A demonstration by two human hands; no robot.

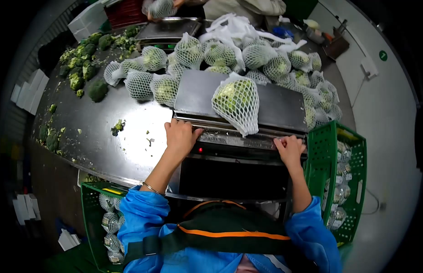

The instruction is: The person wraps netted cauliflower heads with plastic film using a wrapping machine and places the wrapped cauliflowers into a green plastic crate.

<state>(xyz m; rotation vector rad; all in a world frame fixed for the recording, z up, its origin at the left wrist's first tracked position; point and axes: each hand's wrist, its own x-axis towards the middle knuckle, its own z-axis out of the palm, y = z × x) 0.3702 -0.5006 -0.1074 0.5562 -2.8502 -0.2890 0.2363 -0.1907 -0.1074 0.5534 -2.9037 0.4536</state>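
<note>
My left hand (pixel 178 136) is closed at the left end of the wrapping machine's front edge, its thumb pointing inward. At the right end, my right hand (pixel 289 149) is curled in a pinch. A strip of clear plastic film (pixel 234 138) seems to run between both hands along that edge. Just beyond it, a pale green vegetable head in a white foam net (pixel 235 102) lies on the machine's metal plate (pixel 279 104), the net's narrow end hanging toward me over the edge. A red light (pixel 200 149) glows below the film.
Netted heads (pixel 188 52) are heaped behind and right of the plate. Loose broccoli (pixel 82 68) and scraps lie on the steel table (pixel 107 136) at left. Green crates with wrapped heads stand at lower left (pixel 86 218) and right (pixel 320 159). Another person's hand (pixel 177 3) shows at the top.
</note>
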